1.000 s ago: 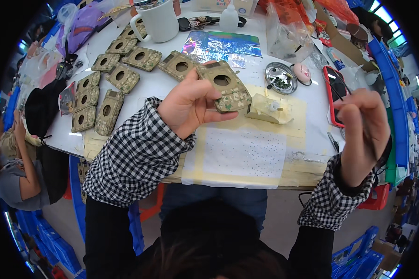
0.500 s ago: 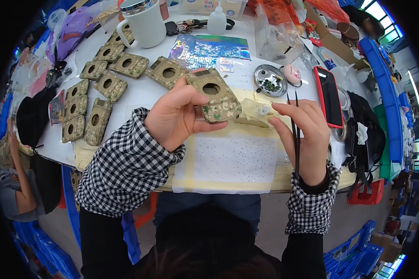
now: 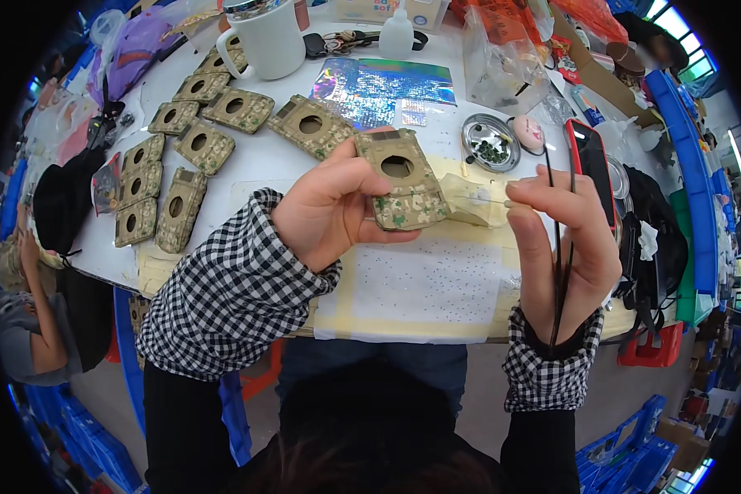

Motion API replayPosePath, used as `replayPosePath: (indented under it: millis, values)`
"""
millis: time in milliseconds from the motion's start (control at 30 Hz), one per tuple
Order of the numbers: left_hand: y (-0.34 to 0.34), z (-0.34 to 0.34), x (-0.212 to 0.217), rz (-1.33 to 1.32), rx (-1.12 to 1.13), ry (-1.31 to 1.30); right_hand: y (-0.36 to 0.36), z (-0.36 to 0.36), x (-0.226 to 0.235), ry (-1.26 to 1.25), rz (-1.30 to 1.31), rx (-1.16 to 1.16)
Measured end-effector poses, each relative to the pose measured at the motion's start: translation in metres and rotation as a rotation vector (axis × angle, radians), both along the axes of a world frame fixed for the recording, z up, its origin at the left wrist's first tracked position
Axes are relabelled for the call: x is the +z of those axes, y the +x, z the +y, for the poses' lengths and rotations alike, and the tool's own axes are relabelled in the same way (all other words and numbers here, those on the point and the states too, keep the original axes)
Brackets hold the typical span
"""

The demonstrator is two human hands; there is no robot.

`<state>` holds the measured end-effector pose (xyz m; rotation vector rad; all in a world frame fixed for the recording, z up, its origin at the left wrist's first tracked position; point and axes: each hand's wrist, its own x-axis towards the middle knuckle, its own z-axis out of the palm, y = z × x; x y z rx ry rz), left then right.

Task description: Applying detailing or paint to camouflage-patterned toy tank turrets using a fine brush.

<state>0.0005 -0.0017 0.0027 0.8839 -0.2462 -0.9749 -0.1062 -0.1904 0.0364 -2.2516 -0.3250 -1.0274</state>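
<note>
My left hand [image 3: 329, 202] grips a camouflage-painted model tank hull [image 3: 402, 179] by its sides, its round hole facing up. Between the thumb and forefinger of my right hand [image 3: 564, 235] is a thin needle-like tool [image 3: 496, 202], pointing left at a cream-coloured block [image 3: 467, 211]. Black tweezers [image 3: 559, 263] also rest in that right hand, lying across the palm with their tips up. The needle's tip stands just right of the hull, apart from it. Beneath both hands is a white sheet [image 3: 420, 288] dotted with tiny specks, taped down with yellowish tape.
Several similar hulls [image 3: 202, 146] lie at the left, with another [image 3: 311, 125] behind my left hand. Further back stand a white mug [image 3: 263, 41] and a squeeze bottle [image 3: 397, 37]. A round metal dish [image 3: 491, 142] holds dark green bits. A red-cased phone [image 3: 589, 156] lies at the right.
My right hand has moved right and slightly nearer, drawing the needle-like tool away from the cream block, where a whitish blob showed before. The view has shifted slightly; the left hand keeps its hull.
</note>
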Motion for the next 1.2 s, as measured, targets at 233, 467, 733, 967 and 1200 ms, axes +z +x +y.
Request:
replayPosePath:
  millis: [233,467,733,967,1200]
  values:
    - [-0.002,0.001,0.001,-0.004,-0.046,-0.003,0.015,0.017,-0.021,0.335,0.168,0.227]
    - [-0.005,0.001,0.0,0.007,-0.048,-0.01,0.015,0.019,-0.026,0.397,0.224,0.221]
    - [-0.005,0.001,0.001,-0.01,-0.048,-0.004,0.016,0.021,-0.026,0.392,0.221,0.214]
    - [-0.006,0.001,0.002,-0.016,-0.046,0.003,0.017,0.02,-0.027,0.372,0.214,0.217]
    - [-0.005,0.001,0.002,-0.02,-0.047,-0.007,0.014,0.02,-0.023,0.411,0.268,0.257]
